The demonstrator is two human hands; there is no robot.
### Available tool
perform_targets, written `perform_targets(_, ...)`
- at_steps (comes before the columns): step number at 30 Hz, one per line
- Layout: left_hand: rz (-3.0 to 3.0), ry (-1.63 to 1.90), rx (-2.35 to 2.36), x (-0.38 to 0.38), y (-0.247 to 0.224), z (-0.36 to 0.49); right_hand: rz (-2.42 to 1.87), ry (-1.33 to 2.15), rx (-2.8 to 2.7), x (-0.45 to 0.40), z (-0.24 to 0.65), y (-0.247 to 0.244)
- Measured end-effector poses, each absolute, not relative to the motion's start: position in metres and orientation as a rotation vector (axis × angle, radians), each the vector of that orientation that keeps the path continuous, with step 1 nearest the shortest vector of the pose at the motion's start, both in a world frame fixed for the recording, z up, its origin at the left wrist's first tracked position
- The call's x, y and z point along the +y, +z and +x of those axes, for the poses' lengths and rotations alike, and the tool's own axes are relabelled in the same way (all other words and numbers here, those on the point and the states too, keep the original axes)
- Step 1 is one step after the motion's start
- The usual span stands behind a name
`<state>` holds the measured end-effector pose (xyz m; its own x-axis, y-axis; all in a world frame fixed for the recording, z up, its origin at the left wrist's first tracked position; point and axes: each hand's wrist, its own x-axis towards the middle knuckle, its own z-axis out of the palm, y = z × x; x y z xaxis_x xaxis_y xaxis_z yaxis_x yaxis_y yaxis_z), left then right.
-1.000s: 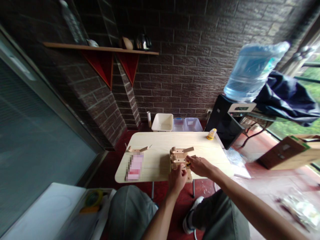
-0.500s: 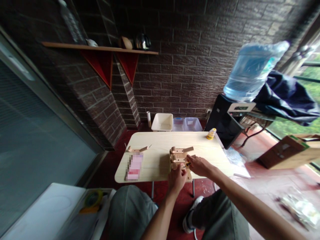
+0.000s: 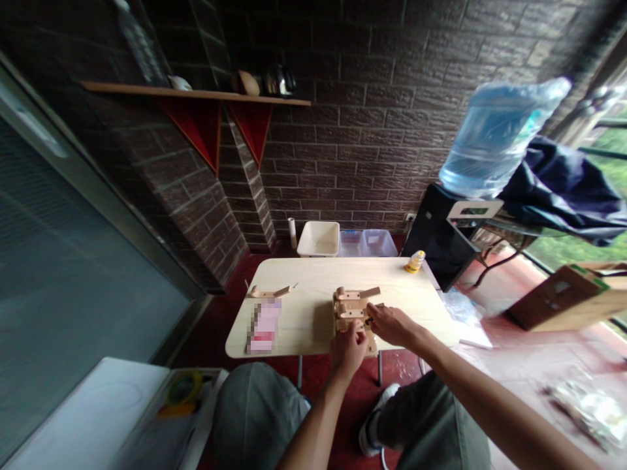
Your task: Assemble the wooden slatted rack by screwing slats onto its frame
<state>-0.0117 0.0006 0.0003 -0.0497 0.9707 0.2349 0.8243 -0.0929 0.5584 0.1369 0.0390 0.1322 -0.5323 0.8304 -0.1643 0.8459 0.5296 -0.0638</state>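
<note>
A wooden assembly (image 3: 349, 304) of slatted pieces with rounded blocks and dark holes lies near the front edge of the pale table. My right hand (image 3: 389, 323) is closed around a small screwdriver (image 3: 369, 320) with a black and yellow handle, its tip end pointing left towards the wood. Against the assembly's front part, my left hand (image 3: 349, 346) has its fingers pinched together close to that tip. What sits between the left fingertips is too small to make out. The nearest wooden piece is partly hidden by both hands.
On the table (image 3: 304, 281) lie a similar wooden piece (image 3: 269, 292), a pink blurred-out item (image 3: 265, 329) and a yellow-capped bottle (image 3: 415, 262). Plastic bins (image 3: 318, 239) stand behind it. A water dispenser (image 3: 435, 228) is at right, an open case (image 3: 181, 405) at lower left.
</note>
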Motion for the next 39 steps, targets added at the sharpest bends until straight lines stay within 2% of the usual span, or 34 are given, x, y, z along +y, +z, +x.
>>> perform_targets(17, 1.988, 0.883, 1.936, 0.0, 0.003, -0.012, 1.411, -0.212, 2.677, 0.033, 0.133, 0.145)
perform_targets(27, 1.983, 0.876, 1.907, 0.001, 0.003, -0.013, 1.462, -0.134, 2.624, 0.037, 0.132, 0.128)
perform_targets(39, 2.012, 0.905, 1.926, 0.0, -0.002, -0.012, 1.408, -0.221, 2.699, 0.033, 0.136, 0.139)
